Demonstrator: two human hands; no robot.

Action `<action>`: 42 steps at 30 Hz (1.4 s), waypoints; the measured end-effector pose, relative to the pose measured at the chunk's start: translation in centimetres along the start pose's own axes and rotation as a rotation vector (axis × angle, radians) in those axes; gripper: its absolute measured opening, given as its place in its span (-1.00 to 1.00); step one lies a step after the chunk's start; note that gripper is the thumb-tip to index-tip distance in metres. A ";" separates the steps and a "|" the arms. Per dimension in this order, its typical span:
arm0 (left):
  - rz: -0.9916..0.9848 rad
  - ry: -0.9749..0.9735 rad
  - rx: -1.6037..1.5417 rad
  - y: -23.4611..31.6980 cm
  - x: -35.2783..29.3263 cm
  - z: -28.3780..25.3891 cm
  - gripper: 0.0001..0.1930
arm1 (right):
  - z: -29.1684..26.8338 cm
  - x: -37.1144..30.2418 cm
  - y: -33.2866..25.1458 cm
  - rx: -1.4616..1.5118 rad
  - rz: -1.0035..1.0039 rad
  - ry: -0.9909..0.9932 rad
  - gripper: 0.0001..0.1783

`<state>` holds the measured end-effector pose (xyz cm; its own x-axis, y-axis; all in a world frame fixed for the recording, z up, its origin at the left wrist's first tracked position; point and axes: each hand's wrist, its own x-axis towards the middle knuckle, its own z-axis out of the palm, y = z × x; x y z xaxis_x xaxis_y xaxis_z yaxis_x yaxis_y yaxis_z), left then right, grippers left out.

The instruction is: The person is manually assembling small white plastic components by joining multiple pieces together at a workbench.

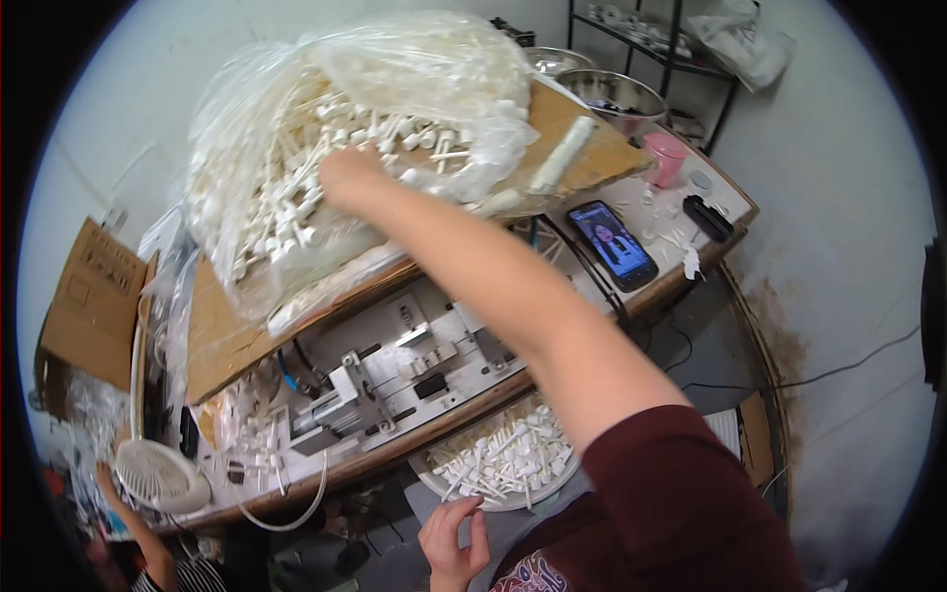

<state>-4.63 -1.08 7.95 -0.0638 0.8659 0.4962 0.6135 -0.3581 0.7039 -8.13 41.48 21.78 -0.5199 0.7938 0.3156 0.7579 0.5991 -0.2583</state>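
My right arm stretches far forward, and my right hand is in the mouth of a large clear plastic bag. It touches a heap of small white plastic pieces with thin stems and wider caps. Its fingers are turned away among the pieces, so their grip is hidden. Low in the middle, my left hand is loosely bent, thumb and fingers apart, with nothing seen in it. Just beyond it, a round white basin holds many similar white pieces.
A tilted wooden board bears the bag above a metal fixture on the bench. To the right lie a lit phone, a pink cup and a black tool. At left are a white fan and another person's arm.
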 end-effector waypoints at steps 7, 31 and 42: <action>-0.068 -0.072 0.041 -0.4 -0.6 -0.2 -0.69 | 1.1 0.5 -0.5 -0.055 0.046 -0.059 -0.61; 0.026 -0.127 -0.015 0.7 -0.2 1.8 -0.67 | -1.1 -7.5 -0.6 -0.073 -0.205 0.220 -0.82; 0.026 -0.104 -0.006 0.6 -0.4 1.6 -0.66 | -1.9 -7.9 -0.8 -0.201 -0.307 0.544 -0.88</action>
<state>-2.97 -1.02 7.32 0.0337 0.8878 0.4590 0.6090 -0.3824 0.6949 -3.89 34.53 21.23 -0.4904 0.3924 0.7782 0.6932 0.7168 0.0755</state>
